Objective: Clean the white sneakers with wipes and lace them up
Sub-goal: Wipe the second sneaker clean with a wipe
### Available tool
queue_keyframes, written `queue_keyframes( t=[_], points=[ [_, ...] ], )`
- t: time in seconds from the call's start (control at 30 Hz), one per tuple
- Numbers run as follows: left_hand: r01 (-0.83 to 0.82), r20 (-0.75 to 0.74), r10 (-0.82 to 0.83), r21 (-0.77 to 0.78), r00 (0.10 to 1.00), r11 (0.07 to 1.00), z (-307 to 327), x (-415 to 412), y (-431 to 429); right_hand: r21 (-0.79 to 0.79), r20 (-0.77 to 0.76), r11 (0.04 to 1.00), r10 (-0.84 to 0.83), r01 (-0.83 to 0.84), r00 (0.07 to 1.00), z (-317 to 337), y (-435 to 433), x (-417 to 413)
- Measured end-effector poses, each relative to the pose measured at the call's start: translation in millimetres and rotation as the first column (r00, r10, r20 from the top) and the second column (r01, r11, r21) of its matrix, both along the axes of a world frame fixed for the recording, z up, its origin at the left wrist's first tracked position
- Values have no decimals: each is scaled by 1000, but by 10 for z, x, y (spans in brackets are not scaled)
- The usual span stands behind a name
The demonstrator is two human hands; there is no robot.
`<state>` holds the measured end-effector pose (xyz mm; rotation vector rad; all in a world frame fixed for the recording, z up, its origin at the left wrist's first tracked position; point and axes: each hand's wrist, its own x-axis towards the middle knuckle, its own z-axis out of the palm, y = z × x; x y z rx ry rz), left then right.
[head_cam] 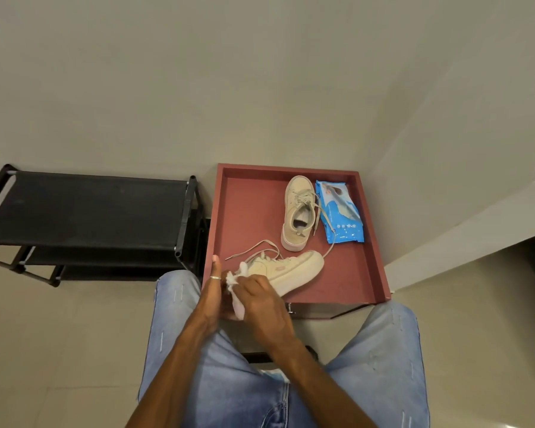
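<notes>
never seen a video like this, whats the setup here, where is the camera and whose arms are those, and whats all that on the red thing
There is no machine here. A person wears one camera on their head, and it looks forward and down, so the arms and the jeans at the bottom are their own.

In front of them is a red tray-like top, with a black shoe rack to its left. On the red top lie a far sneaker, a blue wipes pack beside it, and a near sneaker tipped on its side with loose laces.

The right hand holds a white wipe against the near sneaker's heel end. The left hand is at that heel too, seemingly steadying it; its fingers are hidden.
</notes>
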<state>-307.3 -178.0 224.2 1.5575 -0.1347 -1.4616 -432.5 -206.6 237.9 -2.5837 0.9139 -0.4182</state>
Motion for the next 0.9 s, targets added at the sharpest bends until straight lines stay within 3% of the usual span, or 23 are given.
queue_keyframes(
  t=[0.1, 0.17, 0.23, 0.4, 0.53, 0.6, 0.73, 0.9],
  points=[
    [-6, 33, 7, -23, 999, 1000, 40, 0, -8, 61, 22, 946, -321, 319, 947, -58, -257, -124],
    [-12, 33, 13, -8, 999, 1000, 34, -1, -17, 60, 16, 918, -394, 392, 919, -67, -303, -111],
    [-25, 6, 25, 6, 1000, 1000, 17, 2, -16, 53, 3, 945, -322, 321, 947, -25, -190, 2],
    [-67, -96, 59, -82, 994, 994, -27, 1, 19, 11, -75, 997, 78, -78, 994, -61, 210, 284],
    [-65, -76, 58, -93, 995, 994, -69, 47, 8, -75, -101, 983, 157, -165, 982, -83, 154, 232],
    [-30, -60, 28, -42, 998, 999, -72, 53, 0, -49, -47, 993, 108, -111, 993, -32, 50, 92],
    [5, -26, -5, 4, 1000, 1000, -3, 35, -7, 9, 50, 989, -147, 147, 988, -94, -368, -293],
    [30, 43, -30, -3, 999, 1000, -16, 26, -3, 75, 8, 905, -420, 418, 908, -116, -638, -342]
  ],
)
